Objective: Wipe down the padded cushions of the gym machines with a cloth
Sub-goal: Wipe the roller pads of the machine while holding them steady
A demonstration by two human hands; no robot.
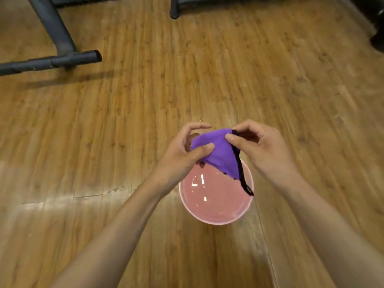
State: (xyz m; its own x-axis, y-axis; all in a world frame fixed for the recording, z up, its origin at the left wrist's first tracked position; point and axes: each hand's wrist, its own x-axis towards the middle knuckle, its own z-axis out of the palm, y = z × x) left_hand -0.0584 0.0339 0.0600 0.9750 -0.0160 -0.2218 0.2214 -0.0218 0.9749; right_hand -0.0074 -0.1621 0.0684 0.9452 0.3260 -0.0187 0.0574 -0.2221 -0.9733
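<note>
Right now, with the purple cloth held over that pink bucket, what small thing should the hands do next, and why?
Probably spread the purple cloth open, keeping it over the pink bucket. The left hand and right hand each pinch it, but it hangs bunched, and any drips would land in the water.

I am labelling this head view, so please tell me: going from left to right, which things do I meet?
Grey machine frame → left hand → purple cloth → right hand. The pink bucket sits under the cloth, so it is left out.
</note>
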